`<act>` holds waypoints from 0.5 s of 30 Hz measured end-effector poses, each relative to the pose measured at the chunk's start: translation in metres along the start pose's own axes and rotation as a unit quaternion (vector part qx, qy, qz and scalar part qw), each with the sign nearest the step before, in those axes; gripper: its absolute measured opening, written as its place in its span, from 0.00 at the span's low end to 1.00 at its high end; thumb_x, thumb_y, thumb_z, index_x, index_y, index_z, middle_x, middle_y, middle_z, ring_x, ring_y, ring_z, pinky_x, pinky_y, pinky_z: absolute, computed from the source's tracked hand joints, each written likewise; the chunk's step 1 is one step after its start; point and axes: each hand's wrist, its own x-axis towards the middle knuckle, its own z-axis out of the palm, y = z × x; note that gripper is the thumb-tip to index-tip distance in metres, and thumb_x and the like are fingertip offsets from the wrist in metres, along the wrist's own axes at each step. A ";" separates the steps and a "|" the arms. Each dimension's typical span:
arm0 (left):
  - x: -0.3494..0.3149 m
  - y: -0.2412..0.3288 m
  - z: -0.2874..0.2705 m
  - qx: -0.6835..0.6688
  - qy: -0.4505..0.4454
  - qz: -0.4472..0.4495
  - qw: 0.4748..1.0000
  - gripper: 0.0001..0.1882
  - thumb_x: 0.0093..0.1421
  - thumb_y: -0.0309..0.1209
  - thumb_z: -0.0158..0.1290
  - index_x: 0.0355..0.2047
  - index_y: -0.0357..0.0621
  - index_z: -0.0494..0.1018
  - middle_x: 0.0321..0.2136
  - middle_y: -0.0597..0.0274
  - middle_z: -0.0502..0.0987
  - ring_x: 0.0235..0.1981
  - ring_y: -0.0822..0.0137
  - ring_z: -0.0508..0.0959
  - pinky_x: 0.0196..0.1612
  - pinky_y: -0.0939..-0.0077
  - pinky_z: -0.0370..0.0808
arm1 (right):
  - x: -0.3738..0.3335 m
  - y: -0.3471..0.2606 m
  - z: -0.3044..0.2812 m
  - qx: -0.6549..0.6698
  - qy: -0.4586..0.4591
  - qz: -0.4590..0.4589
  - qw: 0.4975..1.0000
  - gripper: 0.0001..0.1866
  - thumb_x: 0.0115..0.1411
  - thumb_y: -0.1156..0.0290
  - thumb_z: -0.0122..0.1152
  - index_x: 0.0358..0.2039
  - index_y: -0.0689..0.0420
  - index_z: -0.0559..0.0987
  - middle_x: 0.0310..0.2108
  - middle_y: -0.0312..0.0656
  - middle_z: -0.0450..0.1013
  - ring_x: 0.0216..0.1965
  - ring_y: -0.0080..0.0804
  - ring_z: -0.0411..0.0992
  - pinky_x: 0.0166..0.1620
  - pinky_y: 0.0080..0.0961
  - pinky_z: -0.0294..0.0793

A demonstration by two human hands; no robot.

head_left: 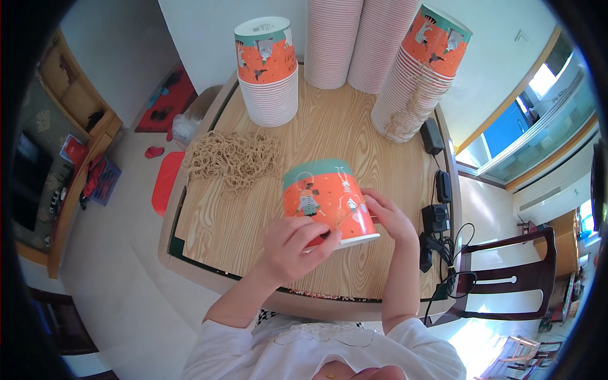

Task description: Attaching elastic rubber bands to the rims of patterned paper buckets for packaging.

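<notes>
An orange paper bucket with a teal band and printed figures is tilted over the near middle of the table, its white rim toward me. My left hand is closed at its lower left side, thumb and fingers near the rim. My right hand grips its right side, with some fingers hidden behind it. A thin strand that looks like twine shows faintly on the bucket's front. To the left beyond the bucket lies a tangled heap of tan twine, apart from both hands.
Upside-down bucket stacks stand at the back: one at left, one at right with twine hanging on it, and tall pale ones between. Black adapters and cables line the right edge. A dark wooden chair stands at right, a red stool at left.
</notes>
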 end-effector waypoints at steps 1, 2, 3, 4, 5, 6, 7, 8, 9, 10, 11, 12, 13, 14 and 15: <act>0.003 0.000 0.000 0.007 -0.013 0.026 1.000 0.19 0.38 0.24 0.64 0.34 0.53 0.79 0.32 0.69 0.72 0.32 0.66 0.72 0.29 0.74 0.71 | 0.003 -0.002 -0.002 -0.006 -0.002 0.029 1.000 0.27 0.67 0.55 0.46 0.62 0.52 0.60 0.51 0.42 0.70 0.49 0.29 0.70 0.50 0.27 0.70; 0.005 0.000 0.001 0.013 -0.026 0.052 0.998 0.19 0.38 0.27 0.64 0.34 0.55 0.79 0.32 0.70 0.72 0.33 0.67 0.72 0.29 0.74 0.70 | 0.005 -0.005 -0.002 -0.006 -0.002 0.029 1.000 0.27 0.67 0.55 0.46 0.62 0.52 0.60 0.51 0.42 0.70 0.49 0.29 0.70 0.50 0.27 0.70; 0.005 -0.002 0.004 0.012 -0.026 0.052 0.998 0.19 0.38 0.27 0.64 0.34 0.55 0.79 0.32 0.70 0.72 0.33 0.67 0.72 0.29 0.74 0.70 | 0.008 -0.008 -0.001 0.006 -0.006 0.012 1.000 0.27 0.67 0.54 0.45 0.63 0.51 0.60 0.51 0.41 0.70 0.49 0.29 0.69 0.50 0.26 0.69; 0.001 -0.006 0.009 0.015 -0.031 0.066 0.997 0.18 0.39 0.27 0.64 0.35 0.56 0.80 0.33 0.71 0.71 0.34 0.67 0.71 0.30 0.75 0.70 | 0.010 -0.009 0.001 0.018 -0.009 -0.005 1.000 0.27 0.67 0.53 0.43 0.63 0.50 0.61 0.52 0.40 0.69 0.50 0.28 0.69 0.49 0.25 0.69; -0.003 -0.010 0.014 0.018 -0.036 0.081 0.996 0.18 0.40 0.28 0.64 0.35 0.57 0.80 0.34 0.72 0.71 0.35 0.68 0.71 0.30 0.75 0.70 | 0.014 -0.004 0.002 0.018 -0.009 -0.005 1.000 0.27 0.67 0.53 0.43 0.63 0.50 0.61 0.52 0.40 0.69 0.50 0.28 0.69 0.49 0.25 0.69; -0.009 -0.013 0.020 0.017 -0.034 0.083 0.996 0.18 0.40 0.28 0.64 0.35 0.57 0.80 0.34 0.72 0.71 0.35 0.68 0.71 0.30 0.75 0.70 | 0.020 0.005 0.001 0.043 -0.023 -0.049 0.998 0.27 0.67 0.52 0.43 0.63 0.50 0.61 0.52 0.39 0.69 0.51 0.27 0.68 0.50 0.25 0.69; -0.016 -0.015 0.026 0.017 -0.049 0.100 0.994 0.18 0.40 0.28 0.63 0.35 0.56 0.80 0.35 0.71 0.71 0.36 0.69 0.70 0.32 0.75 0.70 | 0.024 0.012 -0.001 0.068 -0.037 -0.093 0.993 0.27 0.67 0.51 0.42 0.62 0.50 0.61 0.52 0.38 0.69 0.52 0.26 0.67 0.50 0.24 0.68; -0.020 -0.017 0.028 0.021 -0.067 0.114 0.991 0.17 0.41 0.28 0.62 0.36 0.55 0.80 0.36 0.71 0.71 0.36 0.69 0.70 0.33 0.75 0.71 | 0.024 0.015 0.002 0.068 -0.039 -0.093 0.993 0.27 0.67 0.51 0.42 0.62 0.50 0.61 0.52 0.38 0.69 0.52 0.26 0.67 0.50 0.24 0.68; -0.023 -0.018 0.029 0.022 -0.067 0.112 0.991 0.17 0.41 0.28 0.62 0.36 0.55 0.80 0.36 0.71 0.71 0.36 0.69 0.70 0.33 0.75 0.71 | 0.022 0.020 0.004 0.077 -0.025 -0.099 0.992 0.27 0.67 0.55 0.44 0.63 0.52 0.60 0.52 0.39 0.69 0.52 0.26 0.67 0.49 0.24 0.68; -0.025 -0.019 0.030 0.028 -0.081 0.130 0.988 0.16 0.44 0.29 0.60 0.36 0.51 0.79 0.35 0.69 0.70 0.36 0.69 0.71 0.35 0.74 0.71 | 0.021 0.023 0.007 0.086 -0.010 -0.104 0.991 0.27 0.67 0.58 0.46 0.63 0.54 0.59 0.52 0.40 0.69 0.52 0.26 0.67 0.49 0.23 0.68; -0.025 -0.017 0.030 0.030 -0.096 0.148 0.984 0.15 0.46 0.30 0.58 0.37 0.48 0.77 0.34 0.68 0.70 0.37 0.70 0.71 0.36 0.74 0.71 | 0.020 0.029 0.008 0.086 -0.009 -0.102 0.991 0.27 0.67 0.58 0.46 0.63 0.54 0.59 0.52 0.40 0.69 0.52 0.26 0.67 0.49 0.23 0.68; -0.023 -0.014 0.031 0.028 -0.096 0.146 0.984 0.15 0.46 0.30 0.58 0.37 0.48 0.77 0.34 0.68 0.70 0.37 0.70 0.71 0.36 0.74 0.71 | 0.019 0.035 0.009 0.059 0.059 -0.149 0.985 0.24 0.66 0.63 0.48 0.61 0.55 0.62 0.51 0.41 0.69 0.51 0.26 0.67 0.49 0.23 0.68; -0.020 -0.011 0.034 0.021 -0.094 0.131 0.987 0.15 0.47 0.29 0.58 0.37 0.48 0.77 0.34 0.68 0.70 0.37 0.69 0.71 0.37 0.73 0.71 | 0.015 0.040 0.010 0.032 0.128 -0.195 0.972 0.22 0.65 0.68 0.51 0.58 0.57 0.64 0.50 0.41 0.70 0.50 0.26 0.68 0.48 0.23 0.68; -0.017 -0.010 0.034 0.020 -0.093 0.113 0.989 0.14 0.47 0.29 0.57 0.37 0.48 0.77 0.33 0.67 0.69 0.37 0.69 0.71 0.38 0.72 0.71 | 0.009 0.039 0.015 0.032 0.123 -0.194 0.973 0.22 0.65 0.68 0.51 0.58 0.57 0.64 0.50 0.41 0.70 0.50 0.26 0.68 0.48 0.23 0.68; -0.014 -0.012 0.036 0.022 -0.093 0.111 0.989 0.14 0.47 0.29 0.57 0.37 0.48 0.77 0.33 0.67 0.69 0.37 0.69 0.71 0.38 0.72 0.71 | 0.000 0.035 0.019 0.032 0.212 -0.205 0.955 0.19 0.63 0.73 0.52 0.55 0.58 0.67 0.49 0.41 0.70 0.48 0.26 0.68 0.48 0.22 0.68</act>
